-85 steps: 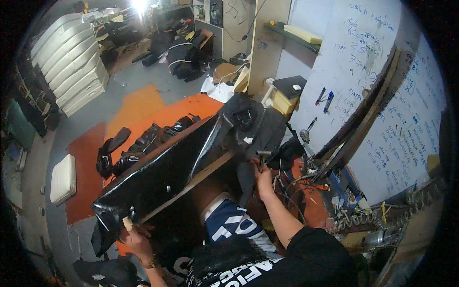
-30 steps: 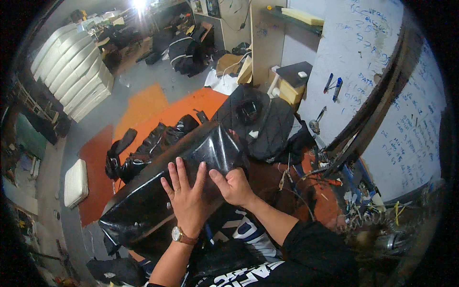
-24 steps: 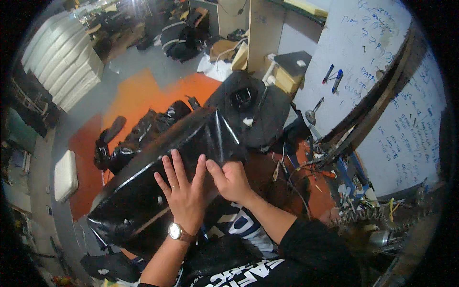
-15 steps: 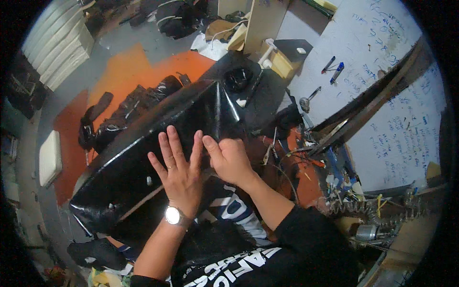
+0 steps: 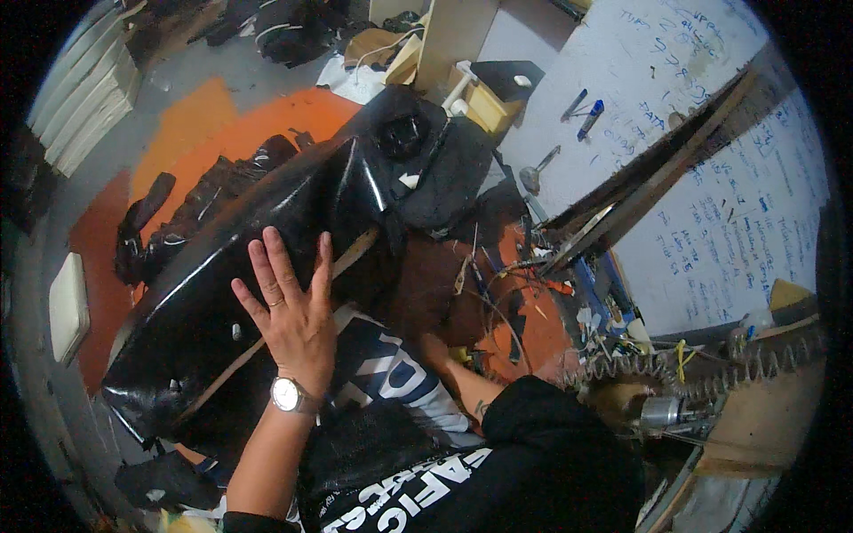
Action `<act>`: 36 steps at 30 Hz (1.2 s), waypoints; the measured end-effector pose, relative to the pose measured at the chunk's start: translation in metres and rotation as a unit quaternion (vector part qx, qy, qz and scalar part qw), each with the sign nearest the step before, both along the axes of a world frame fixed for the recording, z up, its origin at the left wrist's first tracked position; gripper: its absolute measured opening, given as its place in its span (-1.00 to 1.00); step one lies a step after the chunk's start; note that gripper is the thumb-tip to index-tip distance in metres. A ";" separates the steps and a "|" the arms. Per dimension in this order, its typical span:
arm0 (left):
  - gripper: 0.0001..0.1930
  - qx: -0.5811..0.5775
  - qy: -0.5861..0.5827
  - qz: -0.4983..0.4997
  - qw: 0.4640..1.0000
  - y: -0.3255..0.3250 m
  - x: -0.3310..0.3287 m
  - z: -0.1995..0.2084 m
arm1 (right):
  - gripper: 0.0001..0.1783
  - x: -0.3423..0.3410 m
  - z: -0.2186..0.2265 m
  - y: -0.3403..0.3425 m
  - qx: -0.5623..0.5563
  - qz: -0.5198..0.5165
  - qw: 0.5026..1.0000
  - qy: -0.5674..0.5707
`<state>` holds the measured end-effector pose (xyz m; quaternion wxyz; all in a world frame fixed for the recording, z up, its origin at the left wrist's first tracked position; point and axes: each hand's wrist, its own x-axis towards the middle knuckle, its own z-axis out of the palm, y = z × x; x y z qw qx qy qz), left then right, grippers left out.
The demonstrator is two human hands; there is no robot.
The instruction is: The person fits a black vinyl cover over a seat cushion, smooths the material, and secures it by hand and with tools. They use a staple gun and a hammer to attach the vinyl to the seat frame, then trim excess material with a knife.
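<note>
Across my lap lies a large padded piece (image 5: pixel 222 240) wrapped in glossy black sheeting, with a bare brownish strip along its near edge. My left hand (image 5: pixel 300 324) rests flat on its black cover, fingers spread and holding nothing. A watch (image 5: pixel 285 393) is on that wrist. My right hand (image 5: pixel 433 348) is low beside the near edge of the piece, right of my left hand. Its fingers are lost in shadow, so what it touches is not visible. Two small pale bits (image 5: pixel 236 331) sit on the cover's left part.
A crumpled black sheet (image 5: pixel 195 200) lies beyond on the orange floor patch (image 5: pixel 200 124). At right stands a white board (image 5: pixel 711 204) covered in handwriting, with a coiled hose (image 5: pixel 640 367) and loose tools below it. A white cushion-like block (image 5: pixel 69 306) is at far left.
My right hand has left the spot beside my left hand and dropped down toward my body. The left hand stays spread on the cover. The whole view has shifted slightly.
</note>
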<state>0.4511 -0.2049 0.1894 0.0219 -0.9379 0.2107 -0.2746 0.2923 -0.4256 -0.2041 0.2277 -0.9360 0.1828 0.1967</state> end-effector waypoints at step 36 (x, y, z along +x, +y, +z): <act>-0.29 -0.051 -0.003 -0.047 0.998 0.002 -0.003 0.001 | -0.78 0.092 0.389 0.058 0.120 0.071 0.828 -0.544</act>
